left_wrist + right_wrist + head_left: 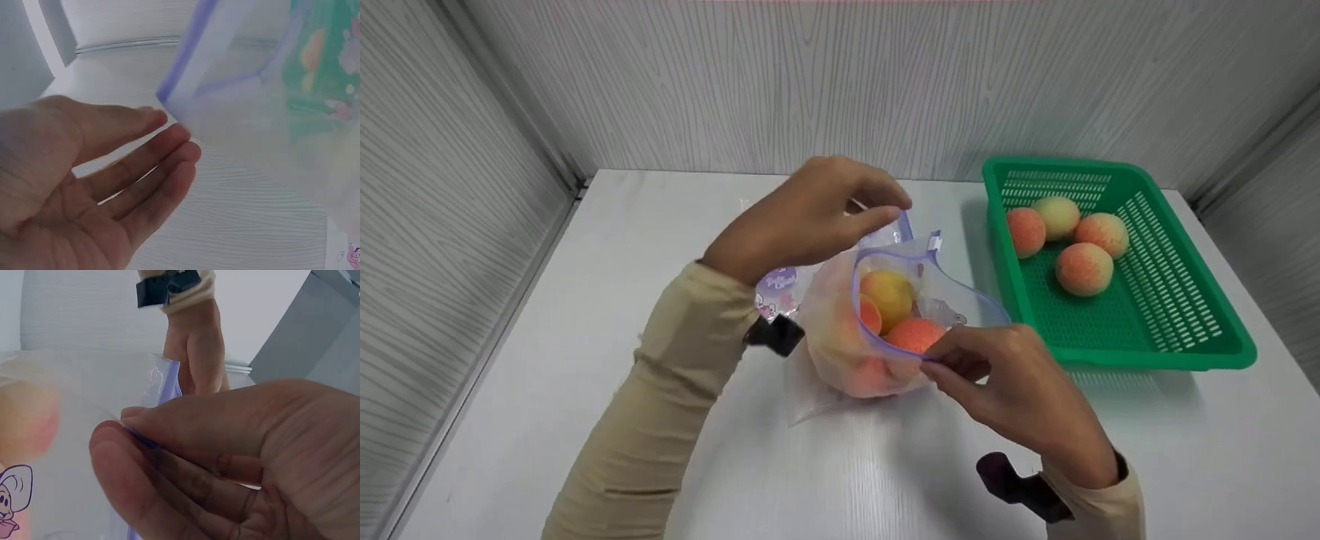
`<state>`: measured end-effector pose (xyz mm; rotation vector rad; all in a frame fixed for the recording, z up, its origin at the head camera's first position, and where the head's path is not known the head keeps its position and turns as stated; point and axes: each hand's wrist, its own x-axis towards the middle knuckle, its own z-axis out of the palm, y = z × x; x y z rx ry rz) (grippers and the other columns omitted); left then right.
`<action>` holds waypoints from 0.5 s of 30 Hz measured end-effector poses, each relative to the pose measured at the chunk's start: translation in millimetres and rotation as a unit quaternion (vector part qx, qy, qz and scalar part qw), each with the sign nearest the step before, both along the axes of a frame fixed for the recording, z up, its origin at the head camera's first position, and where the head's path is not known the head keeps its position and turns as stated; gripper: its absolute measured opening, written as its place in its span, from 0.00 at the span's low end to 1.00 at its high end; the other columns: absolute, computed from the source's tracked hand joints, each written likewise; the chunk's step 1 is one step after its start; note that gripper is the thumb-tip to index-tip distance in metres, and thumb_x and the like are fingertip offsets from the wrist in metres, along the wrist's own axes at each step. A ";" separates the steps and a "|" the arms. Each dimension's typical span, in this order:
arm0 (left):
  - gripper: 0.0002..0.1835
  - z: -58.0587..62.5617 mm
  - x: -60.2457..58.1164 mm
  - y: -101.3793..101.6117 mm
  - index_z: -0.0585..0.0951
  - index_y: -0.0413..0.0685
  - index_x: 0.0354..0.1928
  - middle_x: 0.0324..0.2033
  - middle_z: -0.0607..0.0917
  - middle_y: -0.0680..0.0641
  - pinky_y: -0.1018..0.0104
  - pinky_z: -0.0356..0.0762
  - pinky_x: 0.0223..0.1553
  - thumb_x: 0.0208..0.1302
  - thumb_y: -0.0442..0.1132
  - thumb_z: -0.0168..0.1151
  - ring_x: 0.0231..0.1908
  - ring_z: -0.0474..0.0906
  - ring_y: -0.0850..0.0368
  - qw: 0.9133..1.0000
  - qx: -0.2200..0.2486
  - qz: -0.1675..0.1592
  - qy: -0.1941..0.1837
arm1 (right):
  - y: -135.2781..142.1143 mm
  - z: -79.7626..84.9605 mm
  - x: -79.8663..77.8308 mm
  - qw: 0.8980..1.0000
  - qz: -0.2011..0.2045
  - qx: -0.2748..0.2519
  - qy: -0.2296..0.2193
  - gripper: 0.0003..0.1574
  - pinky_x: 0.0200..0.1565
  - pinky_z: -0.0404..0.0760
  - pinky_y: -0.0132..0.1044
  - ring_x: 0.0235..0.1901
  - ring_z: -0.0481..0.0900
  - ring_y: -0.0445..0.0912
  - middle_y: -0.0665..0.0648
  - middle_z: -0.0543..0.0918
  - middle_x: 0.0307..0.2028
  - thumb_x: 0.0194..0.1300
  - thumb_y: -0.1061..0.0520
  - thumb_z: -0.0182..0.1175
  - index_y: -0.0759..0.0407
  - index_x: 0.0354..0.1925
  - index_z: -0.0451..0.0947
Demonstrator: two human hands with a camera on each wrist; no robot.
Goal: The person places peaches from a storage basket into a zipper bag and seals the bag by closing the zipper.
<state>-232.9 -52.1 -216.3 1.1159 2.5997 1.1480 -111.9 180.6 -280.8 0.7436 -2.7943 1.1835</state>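
Note:
A translucent slider zip bag (840,352) with a purple rim stands on the table, its mouth spread, with several peaches (891,296) inside. My right hand (1012,386) pinches the near rim between thumb and fingers; the right wrist view shows the purple strip (140,437) in that pinch. My left hand (810,214) is above the bag's far left side. In the left wrist view its thumb and fingers lie close to a purple-edged corner (169,104), with a small gap between thumb and fingertips. A white slider (935,242) sits on the far rim.
To the right, a green plastic basket (1177,358) holds several more peaches (1084,268). A clear plastic piece with a purple printed label (777,289) lies left of the bag, partly under my left wrist. Grey wood-grain panels (780,82) bound the white table (547,375).

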 end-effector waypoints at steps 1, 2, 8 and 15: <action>0.14 0.0 -9.1 5.9 0.84 0.44 0.57 0.52 0.86 0.49 0.65 0.80 0.56 0.75 0.37 0.58 0.50 0.82 0.59 0.999 -0.033 -0.032 -0.015 | 0.5 0.3 0.3 1.000 -0.002 0.001 -0.002 0.06 0.32 0.87 0.31 0.26 0.83 0.34 0.43 0.87 0.29 0.61 0.66 0.71 0.56 0.36 0.87; 0.16 -0.5 -17.3 11.0 0.83 0.44 0.60 0.56 0.85 0.49 0.63 0.78 0.60 0.76 0.36 0.56 0.55 0.81 0.58 0.996 -0.061 -0.062 -0.036 | 0.6 0.6 0.5 1.000 -0.003 0.003 -0.004 0.06 0.32 0.87 0.31 0.26 0.83 0.34 0.43 0.87 0.29 0.62 0.65 0.71 0.55 0.37 0.87; 0.18 -15.9 -48.1 33.1 0.80 0.47 0.64 0.61 0.81 0.50 0.56 0.73 0.65 0.77 0.37 0.55 0.64 0.75 0.54 0.971 -0.121 -0.143 -0.145 | 0.2 1.5 -0.4 1.000 -0.010 0.005 -0.013 0.04 0.34 0.87 0.31 0.27 0.83 0.34 0.44 0.88 0.30 0.63 0.63 0.71 0.55 0.37 0.88; 0.09 -26.8 -60.7 38.3 0.87 0.43 0.47 0.44 0.88 0.48 0.62 0.79 0.56 0.74 0.38 0.61 0.47 0.82 0.56 0.975 -0.021 -0.145 -0.169 | 5.5 0.3 -2.9 0.999 -0.014 -0.036 0.000 0.04 0.33 0.87 0.33 0.26 0.84 0.37 0.44 0.87 0.28 0.63 0.65 0.70 0.57 0.36 0.89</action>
